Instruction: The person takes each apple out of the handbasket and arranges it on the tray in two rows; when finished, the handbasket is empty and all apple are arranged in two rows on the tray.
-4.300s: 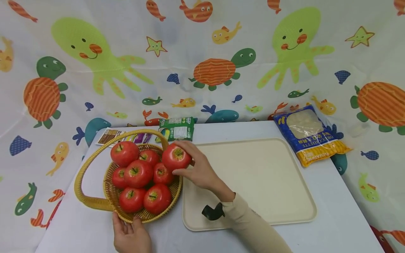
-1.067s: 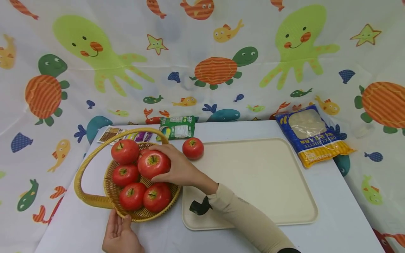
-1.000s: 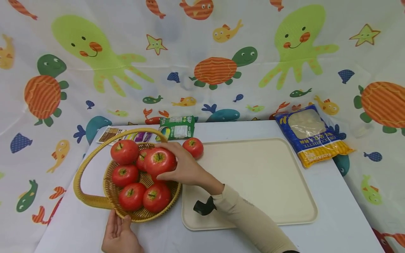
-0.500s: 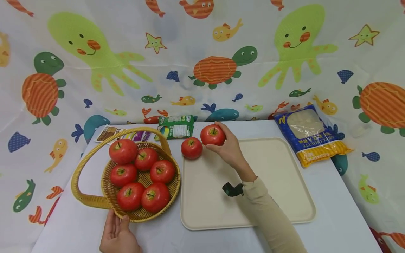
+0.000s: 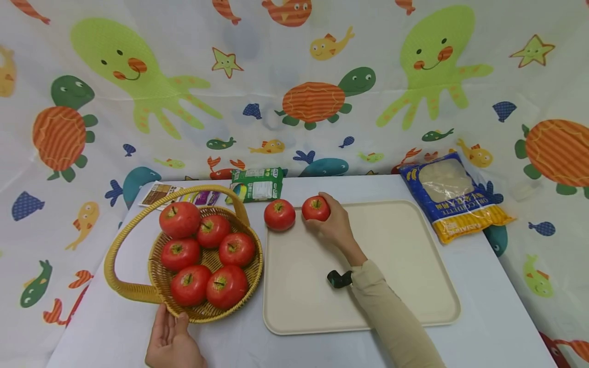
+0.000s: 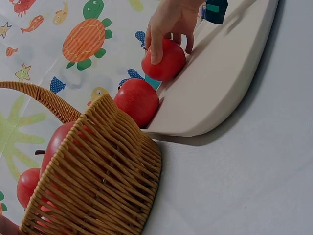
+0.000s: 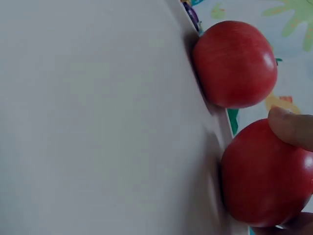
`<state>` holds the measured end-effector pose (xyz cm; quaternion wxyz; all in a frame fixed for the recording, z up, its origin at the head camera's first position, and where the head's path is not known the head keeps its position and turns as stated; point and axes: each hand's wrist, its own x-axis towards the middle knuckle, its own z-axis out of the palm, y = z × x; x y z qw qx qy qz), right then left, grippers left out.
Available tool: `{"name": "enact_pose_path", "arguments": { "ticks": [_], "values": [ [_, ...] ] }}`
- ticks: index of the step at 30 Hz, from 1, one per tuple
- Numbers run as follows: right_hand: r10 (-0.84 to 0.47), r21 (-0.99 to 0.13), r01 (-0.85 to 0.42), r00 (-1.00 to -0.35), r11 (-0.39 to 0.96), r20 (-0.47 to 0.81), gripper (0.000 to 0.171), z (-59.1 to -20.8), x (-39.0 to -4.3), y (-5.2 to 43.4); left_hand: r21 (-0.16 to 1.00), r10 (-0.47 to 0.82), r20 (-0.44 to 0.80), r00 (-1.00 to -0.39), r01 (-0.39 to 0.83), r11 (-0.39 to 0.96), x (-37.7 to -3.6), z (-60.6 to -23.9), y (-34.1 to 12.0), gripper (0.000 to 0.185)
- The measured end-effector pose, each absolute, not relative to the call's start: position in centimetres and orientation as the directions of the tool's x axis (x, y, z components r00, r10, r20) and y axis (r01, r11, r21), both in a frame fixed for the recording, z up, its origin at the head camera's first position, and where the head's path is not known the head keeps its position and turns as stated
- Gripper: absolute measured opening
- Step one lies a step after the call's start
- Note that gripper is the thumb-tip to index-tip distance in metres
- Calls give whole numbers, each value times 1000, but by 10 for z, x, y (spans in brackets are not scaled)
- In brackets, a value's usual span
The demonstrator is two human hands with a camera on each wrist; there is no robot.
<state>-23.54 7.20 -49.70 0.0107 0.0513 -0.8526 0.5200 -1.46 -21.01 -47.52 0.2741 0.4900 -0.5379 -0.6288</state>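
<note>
My right hand grips a red apple low at the back-left part of a cream tray. Beside it, just left, another apple sits at the tray's back-left corner; in the right wrist view both apples lie close together, and a thumb presses the nearer one. My left hand holds the near rim of a wicker basket with a tall arched handle. Several red apples lie inside. From the left wrist, the basket's woven side hides most of them.
At the back of the white table lie a green packet and some flat purple and brown packets, partly behind the basket handle. A blue and yellow pasta bag stands right of the tray. A patterned sea-animal curtain hangs behind.
My right hand has put one apple at the tray's back-left corner, then taken a second from the basket, carried it right and lowered it beside the first. The left hand stays at the basket.
</note>
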Motion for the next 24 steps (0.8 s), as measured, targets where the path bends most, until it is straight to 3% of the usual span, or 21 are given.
{"name": "enact_pose_path", "arguments": {
  "ticks": [9,19,24],
  "values": [
    [-114,-877,-104,-992,468,56,81,-500,-235,75,905,-855,-390,-344,-314,-287,-17,-473,-211,56],
    [-157,-792,-74,-987,606,-28,98,-485,-228,76,902,-850,-392,-351,-326,-281,-18,-472,-210,56],
    [-221,-764,-212,-971,610,93,83,-447,-199,68,880,-846,-412,-339,-389,-273,-17,-472,-210,57]
  ]
}}
